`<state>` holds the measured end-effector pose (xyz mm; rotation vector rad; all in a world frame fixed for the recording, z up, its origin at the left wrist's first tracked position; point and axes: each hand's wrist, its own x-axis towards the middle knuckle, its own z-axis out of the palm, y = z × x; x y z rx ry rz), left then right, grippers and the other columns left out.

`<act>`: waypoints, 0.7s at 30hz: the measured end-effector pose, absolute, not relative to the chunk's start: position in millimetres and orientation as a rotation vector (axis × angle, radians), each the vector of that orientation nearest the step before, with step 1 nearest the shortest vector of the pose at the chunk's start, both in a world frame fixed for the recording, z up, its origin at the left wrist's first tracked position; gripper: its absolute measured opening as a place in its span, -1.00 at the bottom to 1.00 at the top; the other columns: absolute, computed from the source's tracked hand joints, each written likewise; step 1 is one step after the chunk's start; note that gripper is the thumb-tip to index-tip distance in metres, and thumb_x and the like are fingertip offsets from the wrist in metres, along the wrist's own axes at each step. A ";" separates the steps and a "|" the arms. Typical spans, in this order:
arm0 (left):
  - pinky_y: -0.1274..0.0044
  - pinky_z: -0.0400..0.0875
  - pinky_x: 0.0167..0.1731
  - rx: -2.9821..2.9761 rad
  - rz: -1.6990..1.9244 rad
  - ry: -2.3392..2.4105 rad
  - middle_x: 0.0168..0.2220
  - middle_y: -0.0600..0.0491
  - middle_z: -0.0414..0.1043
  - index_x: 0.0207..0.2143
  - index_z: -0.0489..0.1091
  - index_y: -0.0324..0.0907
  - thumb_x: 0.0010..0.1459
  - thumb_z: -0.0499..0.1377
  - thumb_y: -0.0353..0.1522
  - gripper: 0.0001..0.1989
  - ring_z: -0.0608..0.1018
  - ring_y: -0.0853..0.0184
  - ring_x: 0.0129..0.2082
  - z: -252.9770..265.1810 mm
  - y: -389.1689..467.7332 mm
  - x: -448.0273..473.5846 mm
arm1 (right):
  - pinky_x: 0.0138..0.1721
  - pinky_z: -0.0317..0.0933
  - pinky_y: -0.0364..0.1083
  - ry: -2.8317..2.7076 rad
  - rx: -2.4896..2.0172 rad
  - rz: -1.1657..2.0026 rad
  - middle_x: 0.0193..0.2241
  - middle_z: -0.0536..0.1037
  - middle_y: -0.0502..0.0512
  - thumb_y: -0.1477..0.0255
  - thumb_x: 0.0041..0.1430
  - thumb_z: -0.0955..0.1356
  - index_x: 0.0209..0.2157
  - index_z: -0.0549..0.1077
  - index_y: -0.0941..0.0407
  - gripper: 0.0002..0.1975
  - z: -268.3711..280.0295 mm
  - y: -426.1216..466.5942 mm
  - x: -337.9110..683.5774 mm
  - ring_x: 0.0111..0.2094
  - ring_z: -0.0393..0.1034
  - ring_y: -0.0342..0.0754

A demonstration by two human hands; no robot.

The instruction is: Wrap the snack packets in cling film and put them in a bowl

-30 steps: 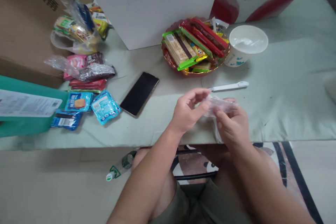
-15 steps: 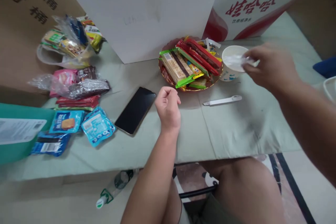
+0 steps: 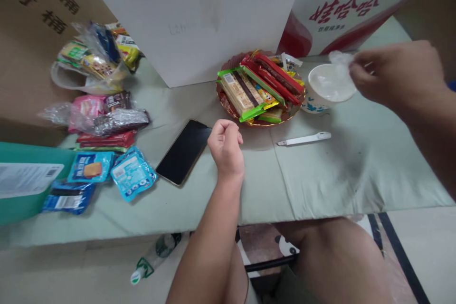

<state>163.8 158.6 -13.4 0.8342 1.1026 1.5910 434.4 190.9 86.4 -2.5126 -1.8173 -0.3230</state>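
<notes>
My right hand [image 3: 399, 69] pinches a crumpled piece of translucent plastic [image 3: 340, 62] at the right rim of a paper cup [image 3: 313, 103]. The white cup has blue marks and tips slightly towards that hand. Part of the plastic overlaps the cup's opening, and how far it reaches inside is unclear. My left hand [image 3: 226, 147] rests on the cloth with its fingers curled in, and nothing shows in it. It lies between a black phone [image 3: 184, 152] and a plate [image 3: 228, 116] heaped with wrapped snacks. A white utility knife [image 3: 304, 139] lies in front of the plate.
Wrapped snacks [image 3: 133, 173] and a plastic tub [image 3: 66, 78] fill the table's left side, beside a green container [image 3: 28, 194]. White cartons [image 3: 199, 23] stand along the back. A plastic bottle [image 3: 153, 259] lies below the table edge.
My right hand has moved right and slightly up with the plastic, away from the middle of the cup. The cup has tipped towards it. My left hand stays nearly still.
</notes>
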 end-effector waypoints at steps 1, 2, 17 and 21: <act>0.58 0.13 -0.57 0.832 1.596 1.104 -0.67 0.22 0.14 -0.59 0.27 -0.13 0.04 0.16 -0.38 -0.83 0.24 0.50 -0.64 -13.8 158.9 164.1 | -0.35 0.07 -0.02 -1.826 -2.523 -0.386 -0.15 0.66 0.26 0.41 0.31 0.32 -0.11 0.61 0.15 -0.75 87.8 189.1 433.6 -0.13 0.54 0.03; 0.58 0.13 -0.57 0.832 1.599 1.106 -0.67 0.22 0.14 -0.59 0.27 -0.13 0.03 0.16 -0.38 -0.83 0.25 0.50 -0.64 -14.2 159.1 164.7 | -0.33 0.11 -0.02 -1.839 -2.528 -0.411 -0.09 0.66 0.27 0.45 0.29 0.33 -0.07 0.61 0.15 -0.74 88.6 188.2 432.1 -0.08 0.53 0.05; 0.57 0.13 -0.57 0.844 1.607 1.100 -0.67 0.22 0.16 -0.59 0.28 -0.13 0.05 0.16 -0.40 -0.81 0.25 0.50 -0.64 -13.7 158.5 163.9 | -0.24 0.19 -0.07 -2.248 -2.723 0.421 -0.34 0.60 0.05 0.61 0.13 0.46 -0.33 0.60 0.13 -0.89 59.2 254.9 430.9 -0.34 0.39 -0.10; 0.57 0.14 -0.56 0.866 1.606 1.110 -0.66 0.21 0.14 -0.59 0.27 -0.13 0.07 0.15 -0.41 -0.81 0.25 0.49 -0.63 -13.3 158.7 164.1 | -0.15 0.35 -0.03 -2.257 -2.747 0.378 -0.34 0.57 0.06 0.54 0.21 0.47 -0.35 0.54 0.18 -0.95 34.3 268.3 431.1 -0.26 0.47 -0.06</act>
